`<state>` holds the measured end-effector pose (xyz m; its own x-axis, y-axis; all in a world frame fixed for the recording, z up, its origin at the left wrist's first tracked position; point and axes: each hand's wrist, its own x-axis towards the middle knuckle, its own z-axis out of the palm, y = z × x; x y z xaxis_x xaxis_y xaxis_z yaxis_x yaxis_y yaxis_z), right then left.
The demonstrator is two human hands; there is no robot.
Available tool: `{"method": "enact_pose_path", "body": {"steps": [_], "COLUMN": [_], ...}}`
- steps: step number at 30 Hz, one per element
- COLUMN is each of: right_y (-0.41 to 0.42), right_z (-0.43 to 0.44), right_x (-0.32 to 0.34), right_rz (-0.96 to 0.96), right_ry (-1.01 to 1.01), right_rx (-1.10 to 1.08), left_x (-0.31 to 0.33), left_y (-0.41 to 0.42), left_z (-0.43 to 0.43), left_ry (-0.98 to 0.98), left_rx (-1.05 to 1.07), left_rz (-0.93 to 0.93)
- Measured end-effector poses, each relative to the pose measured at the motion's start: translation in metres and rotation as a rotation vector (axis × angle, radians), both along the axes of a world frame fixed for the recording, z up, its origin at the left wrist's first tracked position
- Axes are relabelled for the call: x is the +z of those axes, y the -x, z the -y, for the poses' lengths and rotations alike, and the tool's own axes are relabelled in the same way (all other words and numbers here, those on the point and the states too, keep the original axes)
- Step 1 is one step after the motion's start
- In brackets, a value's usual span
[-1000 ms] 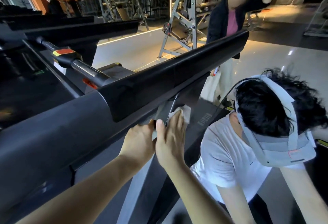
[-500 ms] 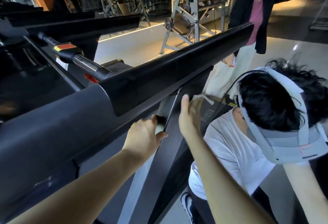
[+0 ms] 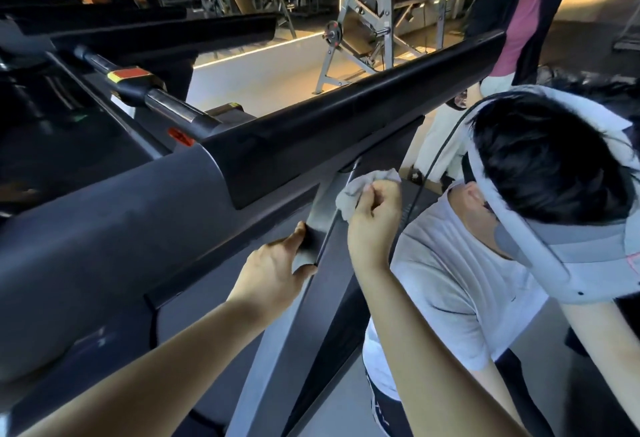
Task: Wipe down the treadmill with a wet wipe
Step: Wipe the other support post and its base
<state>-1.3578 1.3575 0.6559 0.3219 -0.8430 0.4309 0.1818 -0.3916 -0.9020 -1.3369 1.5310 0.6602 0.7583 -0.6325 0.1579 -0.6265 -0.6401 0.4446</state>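
a: what was the right hand [image 3: 375, 218] doing?
b: its fingers were curled in, pinching a crumpled white wet wipe [image 3: 353, 190] between thumb and forefinger. the cloth bulged out above and to the left of the knuckles.
a: and where did the wipe sit?
b: it was against the upper part of a slanted grey metal upright [image 3: 329, 201] on the treadmill [image 3: 207, 253], just under the long black handrail [image 3: 346, 118].
a: and the left hand [image 3: 277, 270]?
b: it was lower on the same upright, gripping it. the thumb lay up one face and the fingers wrapped round the edge. the two hands were near each other but apart.
a: what lay beyond them?
b: to the left, the handrail ran into a broad matte grey console shroud [image 3: 86, 194]. a crossbar there carried a red and yellow clip [image 3: 131, 74].
a: and to the right?
b: close beside the upright, a second person in a white t-shirt [image 3: 450, 291] bent forward, wearing a pale grey head strap [image 3: 540, 239]. farther back stood another person in a pink top [image 3: 519, 31] and dark jacket. a grey steel weight rack [image 3: 360, 21] stood on the pale floor.
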Motion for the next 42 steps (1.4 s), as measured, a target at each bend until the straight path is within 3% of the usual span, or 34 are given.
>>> {"method": "enact_pose_path", "body": {"steps": [4,9,14,16,19,22,25,28,32,35,37,42], "right_y": [-0.002,0.022,-0.001,-0.01,-0.008,0.007,0.033,0.032,0.009,0.009,0.021,0.059], "right_z": [-0.031,-0.067,-0.021,0.003,0.003,-0.03,-0.076,-0.08,-0.034,-0.037,-0.068,-0.134], "right_x": [-0.013,-0.072,0.004,0.028,0.013,-0.031,-0.087,-0.087,-0.009,0.006,-0.028,-0.128], "right_rz": [-0.009,-0.218,0.227,0.241,0.189,0.02,-0.129,-0.153,0.039,0.065,0.041,-0.243], "right_ry": [-0.147,-0.483,-0.321,-0.299,-0.31,-0.428,-0.623,-0.552,-0.207,-0.139,-0.105,-0.122], "right_rx": [-0.081,-0.01,-0.017,-0.058,-0.11,-0.124,0.072,0.141,-0.013,-0.068,-0.03,0.195], "left_x": [-0.003,-0.005,-0.004,-0.004,-0.004,-0.001,0.001,0.001,-0.002,-0.003,-0.006,-0.032], "left_y": [0.003,-0.003,-0.001,0.0,0.0,0.001,0.001,0.0,0.0,-0.003,-0.002,0.007], "left_z": [0.004,0.001,0.001,0.001,0.0,0.002,0.002,0.001,0.0,-0.008,-0.017,-0.039], "left_ry": [-0.011,-0.002,0.022,0.028,0.031,0.016,0.008,0.017,0.028,0.108,0.153,0.135], "left_rx": [0.021,0.027,0.027,0.032,0.029,0.028,0.02,0.013,0.03,-0.018,-0.045,0.001], "left_rz": [0.019,0.0,-0.002,-0.004,-0.025,-0.022,-0.017,-0.023,-0.07,-0.197,-0.279,-0.223]}}
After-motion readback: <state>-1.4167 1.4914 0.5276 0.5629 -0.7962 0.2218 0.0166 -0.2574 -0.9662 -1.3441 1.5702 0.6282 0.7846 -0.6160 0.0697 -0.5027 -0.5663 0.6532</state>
